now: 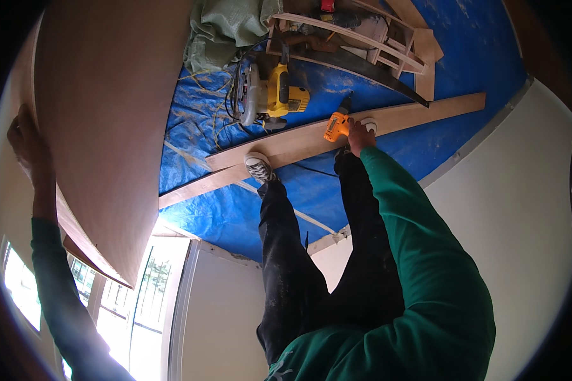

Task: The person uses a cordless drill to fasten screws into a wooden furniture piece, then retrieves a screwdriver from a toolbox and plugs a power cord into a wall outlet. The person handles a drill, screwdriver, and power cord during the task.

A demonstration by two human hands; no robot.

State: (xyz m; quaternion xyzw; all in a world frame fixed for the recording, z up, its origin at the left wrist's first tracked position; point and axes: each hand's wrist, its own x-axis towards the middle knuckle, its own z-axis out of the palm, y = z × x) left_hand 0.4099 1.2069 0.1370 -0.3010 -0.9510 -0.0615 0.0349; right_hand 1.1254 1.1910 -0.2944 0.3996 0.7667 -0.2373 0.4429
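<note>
My left hand (28, 145) is at the left edge of a large curved wooden panel (111, 114), its fingers curled over the rim. The panel stands tall on my left side. Down by my feet, my right hand (361, 136) is closed on an orange cordless drill (337, 125), whose dark chuck points away from me. Part of the grip is hidden by the fingers. Beneath the drill lies a long wooden plank (426, 114), partly under my shoes. A second thin wooden strip (197, 188) angles off to the left.
A yellow circular saw (276, 95) with a cable rests on the blue tarp (324, 190). Beyond it are a curved wooden frame (388, 44), tools within it, and a pale green sack (219, 32). A white wall (508, 209) is at the right; a bright barred window (149, 292) at lower left.
</note>
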